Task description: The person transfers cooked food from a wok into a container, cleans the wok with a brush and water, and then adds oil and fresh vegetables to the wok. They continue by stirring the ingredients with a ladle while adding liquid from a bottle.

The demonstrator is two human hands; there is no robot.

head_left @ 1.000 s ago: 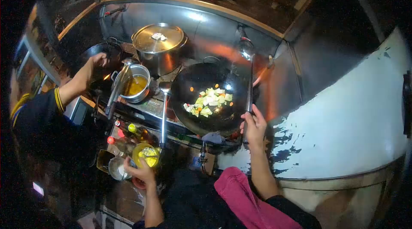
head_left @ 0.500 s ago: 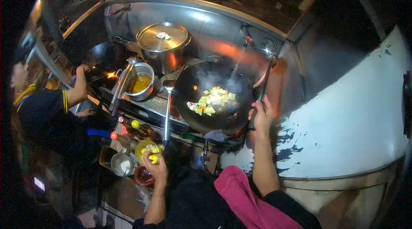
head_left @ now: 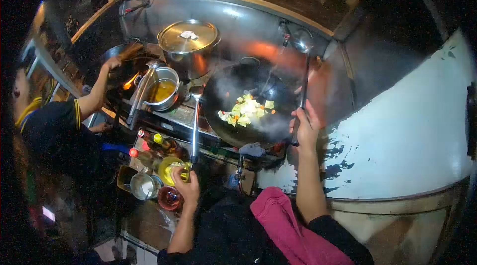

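My right hand point(head_left: 305, 128) is wrapped around the dark handle of a long ladle point(head_left: 304, 81), which stands upright with its bowl at the top, right of the wok. Chopped cabbage with orange bits point(head_left: 246, 110) lies steaming in the large black wok point(head_left: 223, 86). At the near rim of a yellow bowl point(head_left: 168, 164), my left hand point(head_left: 187, 185) has its fingers curved and the thumb apart; I see nothing held in it. Beside that hand sit a red bowl point(head_left: 170, 198) and a metal cup with white contents point(head_left: 143, 186).
A second ladle point(head_left: 195, 126) lies left of the wok. Behind are a lidded pot point(head_left: 189, 36) and a pot of yellowish liquid point(head_left: 163, 91). Several bottles point(head_left: 144, 155) stand near the bowls. A co-worker's arm point(head_left: 97, 97) reaches toward another wok over flame at left.
My left hand has shifted slightly right over the yellow bowl, its thumb now apart from its fingers. Food in the wok has shifted and steam has spread. The co-worker's hand has risen.
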